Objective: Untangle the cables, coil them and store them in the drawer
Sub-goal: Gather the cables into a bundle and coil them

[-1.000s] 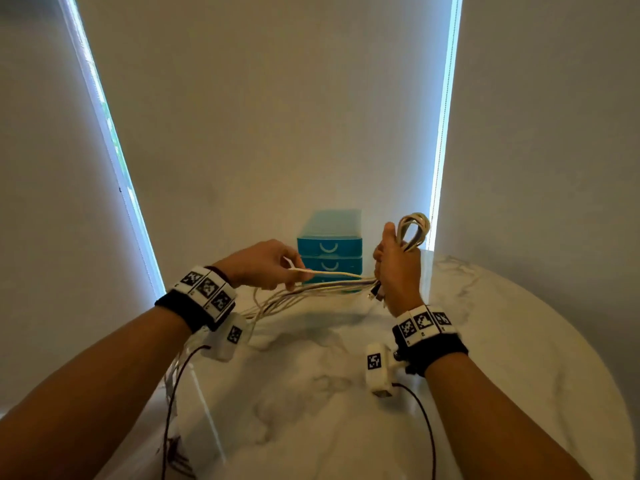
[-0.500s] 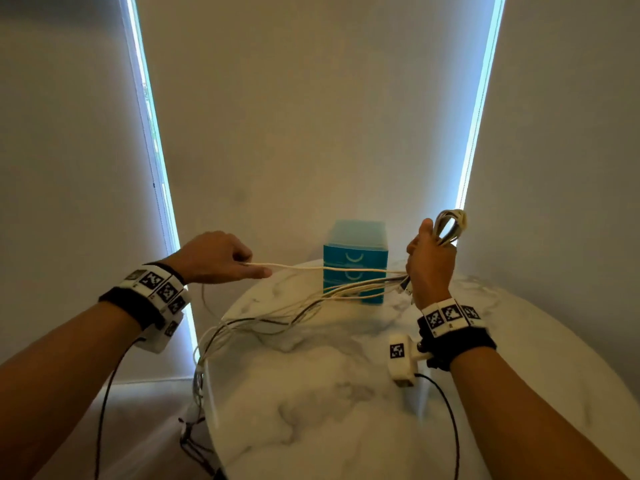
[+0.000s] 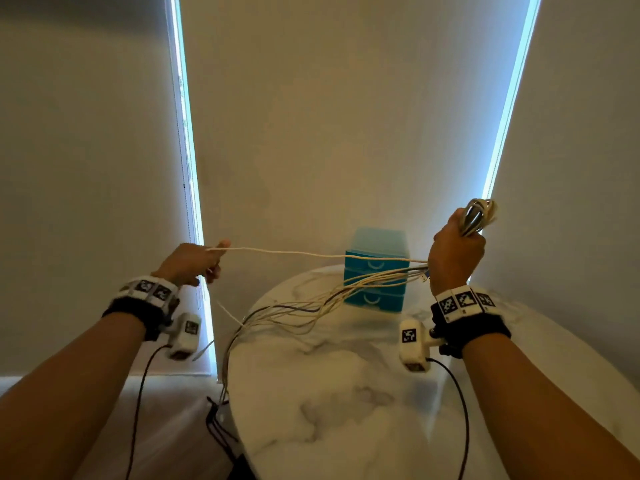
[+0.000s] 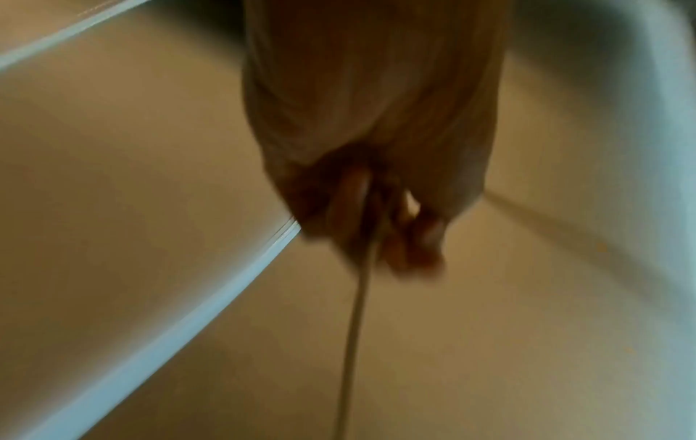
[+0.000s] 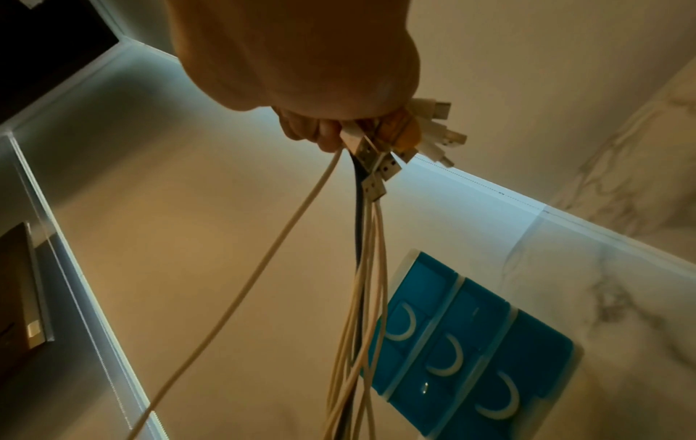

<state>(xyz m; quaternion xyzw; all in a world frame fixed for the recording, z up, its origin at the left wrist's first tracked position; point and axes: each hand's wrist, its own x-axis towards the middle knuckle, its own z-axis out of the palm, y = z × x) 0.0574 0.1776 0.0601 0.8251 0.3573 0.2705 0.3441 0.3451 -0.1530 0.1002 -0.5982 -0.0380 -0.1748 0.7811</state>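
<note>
My right hand (image 3: 455, 252) is raised over the table's back right and grips a bunch of cables (image 3: 479, 216), their looped tops sticking out above my fist. Plug ends (image 5: 433, 131) jut from under its fingers (image 5: 316, 131). My left hand (image 3: 194, 263), out past the table's left edge, pinches one white cable (image 3: 311, 254) stretched taut across to my right fist; this strand (image 4: 356, 312) runs through blurred fingers (image 4: 414, 238). The other strands (image 3: 311, 306) sag from my right hand over the marble table (image 3: 346, 410) and down its left edge. A blue three-drawer box (image 3: 375, 271) stands at the back, its drawers (image 5: 452, 342) closed.
Walls with two bright window slits (image 3: 187, 150) enclose the table closely at the back. Dark cable ends (image 3: 218, 420) hang off the table's left edge toward the floor. Wrist-camera leads (image 3: 460, 410) trail from both my wrists.
My left hand has drawn the single white cable out to the left, away from my right fist, so it now stretches long and taut. My right hand has risen a little with the bunch.
</note>
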